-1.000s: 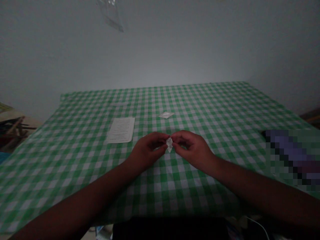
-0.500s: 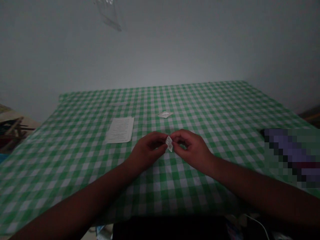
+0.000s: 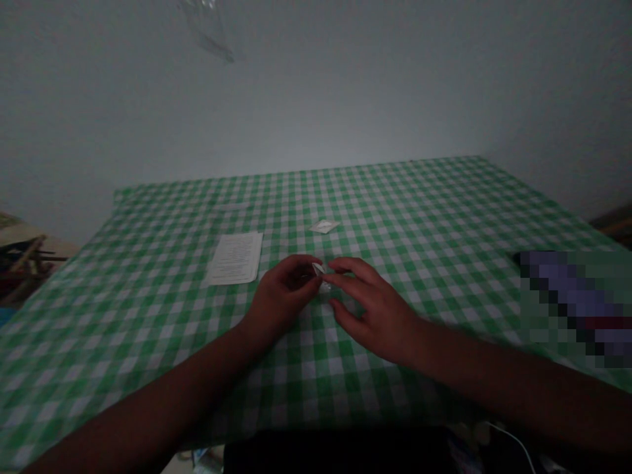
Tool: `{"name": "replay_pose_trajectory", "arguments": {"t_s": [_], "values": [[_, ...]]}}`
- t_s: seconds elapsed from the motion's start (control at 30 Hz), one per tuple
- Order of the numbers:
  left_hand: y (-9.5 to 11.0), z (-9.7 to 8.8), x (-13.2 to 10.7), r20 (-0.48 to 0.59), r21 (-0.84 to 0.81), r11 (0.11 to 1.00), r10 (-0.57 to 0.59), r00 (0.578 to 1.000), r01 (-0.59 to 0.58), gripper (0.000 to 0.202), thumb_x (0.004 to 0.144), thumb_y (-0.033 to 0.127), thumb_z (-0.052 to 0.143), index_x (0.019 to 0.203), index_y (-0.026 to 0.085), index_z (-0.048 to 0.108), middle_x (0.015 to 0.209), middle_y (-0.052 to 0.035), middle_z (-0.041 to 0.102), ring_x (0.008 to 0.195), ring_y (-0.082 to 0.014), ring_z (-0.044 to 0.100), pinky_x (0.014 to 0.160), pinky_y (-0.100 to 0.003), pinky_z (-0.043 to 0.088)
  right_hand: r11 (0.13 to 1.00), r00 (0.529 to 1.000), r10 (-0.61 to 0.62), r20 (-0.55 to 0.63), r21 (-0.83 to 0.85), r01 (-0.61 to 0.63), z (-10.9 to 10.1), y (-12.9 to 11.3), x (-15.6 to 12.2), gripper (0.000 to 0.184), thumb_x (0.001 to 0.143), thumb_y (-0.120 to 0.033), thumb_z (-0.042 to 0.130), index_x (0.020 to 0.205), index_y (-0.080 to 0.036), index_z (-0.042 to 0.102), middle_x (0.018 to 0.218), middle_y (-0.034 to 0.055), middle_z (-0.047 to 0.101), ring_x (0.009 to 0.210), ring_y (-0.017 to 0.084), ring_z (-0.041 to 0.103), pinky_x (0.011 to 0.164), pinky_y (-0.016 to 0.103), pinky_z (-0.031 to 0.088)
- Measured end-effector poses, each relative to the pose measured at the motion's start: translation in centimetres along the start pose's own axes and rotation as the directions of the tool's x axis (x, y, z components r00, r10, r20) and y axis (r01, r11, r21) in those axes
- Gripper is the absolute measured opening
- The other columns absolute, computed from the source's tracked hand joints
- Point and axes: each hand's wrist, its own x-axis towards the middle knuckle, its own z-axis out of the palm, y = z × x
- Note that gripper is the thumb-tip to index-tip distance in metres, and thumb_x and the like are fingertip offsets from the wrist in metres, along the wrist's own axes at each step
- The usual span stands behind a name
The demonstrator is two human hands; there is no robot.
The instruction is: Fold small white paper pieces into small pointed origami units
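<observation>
- L hand (image 3: pixel 282 295): fingers curled, thumb + fingertips pinching small folded white paper (image 3: pixel 318 268), tip poking out above them
- Paper's just off the L fingertips, held above cloth; paler bit right below it (image 3: pixel 324 287) (can't tell if same piece)
- R hand (image 3: pixel 376 311): fingers spread apart, not pressed together, index fingertip (image 3: pixel 346 266) just beside paper, can't tell if touching
- Green/white checked tablecloth (image 3: pixel 419 210) covers table
- On cloth: stack of printed sheets (image 3: pixel 236 258) left of hands, small white packet (image 3: pixel 324 226) further out
- Blurred-out object (image 3: pixel 573 306) at R side, too pixelated to tell
- White cable (image 3: pixel 513 439) at bottom edge, by table
</observation>
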Motion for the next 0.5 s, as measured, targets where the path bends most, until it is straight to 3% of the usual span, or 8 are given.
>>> {"name": "replay_pose_trajectory", "arguments": {"t_s": [0.2,0.5], "values": [[-0.1,0.0,0.0,0.012,-0.029,1.000,-0.001,1.000,0.001,0.024,0.078,0.022,0.072,0.101,0.018,0.067,0.101,-0.0045,0.074,0.097,-0.0195,0.070,0.094,-0.038,0.054,0.996,0.999,-0.034,-0.022,-0.086,0.032,-0.1,1.1,0.4,0.045,0.089,-0.017,0.060,0.132,-0.027,0.052,0.130,0.0107,0.056,0.124,0.026,0.053,0.105,0.050,0.048],[0.4,-0.2,-0.3,0.093,0.020,0.999,-0.046,0.995,0.044,0.022,0.078,0.026,0.072,0.099,0.018,0.067,0.097,-0.0048,0.073,0.093,-0.0195,0.069,0.089,-0.037,0.054,0.992,0.993,-0.101,0.062,0.082,0.096,-1.2,2.1,1.6,0.026,0.083,-0.024,0.069,0.107,-0.029,0.059,0.124,0.0061,0.064,0.120,0.024,0.058,0.101,0.047,0.048]]}}
